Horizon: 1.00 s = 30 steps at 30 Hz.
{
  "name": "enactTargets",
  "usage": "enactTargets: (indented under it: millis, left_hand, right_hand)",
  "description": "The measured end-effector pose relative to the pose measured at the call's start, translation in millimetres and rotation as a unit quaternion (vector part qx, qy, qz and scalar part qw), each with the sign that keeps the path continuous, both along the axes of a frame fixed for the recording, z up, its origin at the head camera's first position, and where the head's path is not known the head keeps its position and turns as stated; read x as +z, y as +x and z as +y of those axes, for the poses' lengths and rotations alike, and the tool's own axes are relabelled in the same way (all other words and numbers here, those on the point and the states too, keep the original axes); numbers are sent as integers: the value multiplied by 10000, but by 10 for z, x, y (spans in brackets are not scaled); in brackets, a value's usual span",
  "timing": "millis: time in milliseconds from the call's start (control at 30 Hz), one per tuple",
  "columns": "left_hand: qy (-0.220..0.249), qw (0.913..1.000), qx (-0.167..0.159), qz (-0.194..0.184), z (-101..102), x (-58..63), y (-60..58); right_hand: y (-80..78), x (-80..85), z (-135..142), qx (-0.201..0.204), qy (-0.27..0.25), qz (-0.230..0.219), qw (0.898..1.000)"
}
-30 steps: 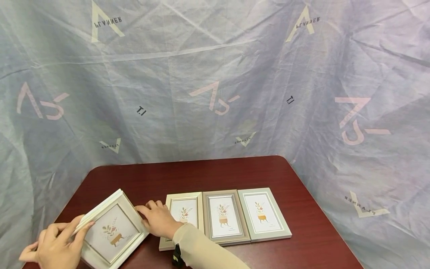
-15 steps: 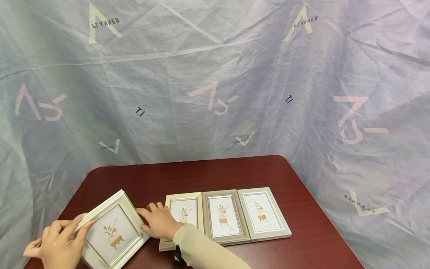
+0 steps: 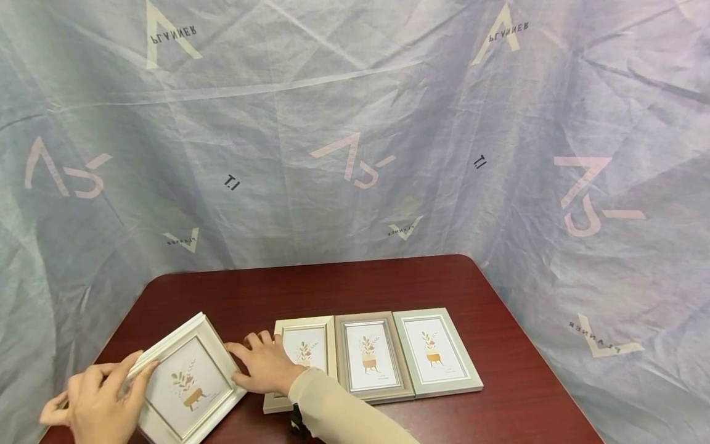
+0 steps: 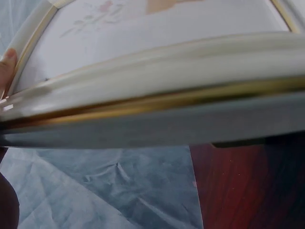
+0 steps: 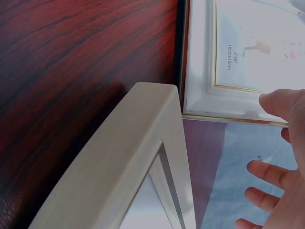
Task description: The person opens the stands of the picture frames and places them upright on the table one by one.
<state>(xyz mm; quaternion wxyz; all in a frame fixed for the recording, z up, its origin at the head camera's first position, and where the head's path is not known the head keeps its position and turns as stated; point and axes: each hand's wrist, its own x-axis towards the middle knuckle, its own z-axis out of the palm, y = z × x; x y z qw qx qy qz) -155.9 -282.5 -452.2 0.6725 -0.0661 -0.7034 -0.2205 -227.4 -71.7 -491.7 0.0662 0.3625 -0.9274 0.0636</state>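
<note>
A white picture frame (image 3: 188,391) with thin gold trim and a potted-plant print is held tilted at the table's left. My left hand (image 3: 102,401) grips its upper-left edge, thumb on the front and fingers over the side. At the frame's right edge, my right hand (image 3: 266,367) pinches the border. Its thumb (image 5: 279,102) lies on the front while the index finger goes behind; the other fingers are spread. In the left wrist view the frame's edge (image 4: 167,76) fills much of the picture, with a fingertip (image 4: 7,69) at the far left.
Three more picture frames lie side by side, face up: cream (image 3: 307,348), partly covered by the right hand, then taupe (image 3: 374,354) and pale green (image 3: 435,351). The dark red table (image 3: 310,287) has rounded far corners. Behind it hangs a grey printed cloth (image 3: 310,209).
My left hand has shifted very slightly to the right along with the white picture frame's edge. The right hand and the three lying frames stay nearly in place.
</note>
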Motion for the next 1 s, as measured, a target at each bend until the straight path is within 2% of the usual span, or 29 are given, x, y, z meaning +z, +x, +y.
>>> enactTargets:
  millis: [200, 333, 500, 733, 1000]
  left_hand:
    - [-12, 9998, 96, -145, -123, -150, -31]
    - [-52, 9998, 99, -134, -142, -167, -52]
    - [-27, 9997, 182, 136, -85, -120, -65]
    - [-90, 9997, 190, 147, -57, -22, -11]
    - [-566, 9980, -207, 208, 125, 196, 18]
  right_hand:
    - [-10, -13, 18, 61, -5, -32, 10000]
    - [-12, 2, 36, 70, -2, -110, 9999]
    - [-31, -9, 74, 88, -9, -245, 9997]
    - [-98, -6, 159, 59, 148, -81, 9998]
    - [-180, -28, 389, -139, 283, -106, 9994]
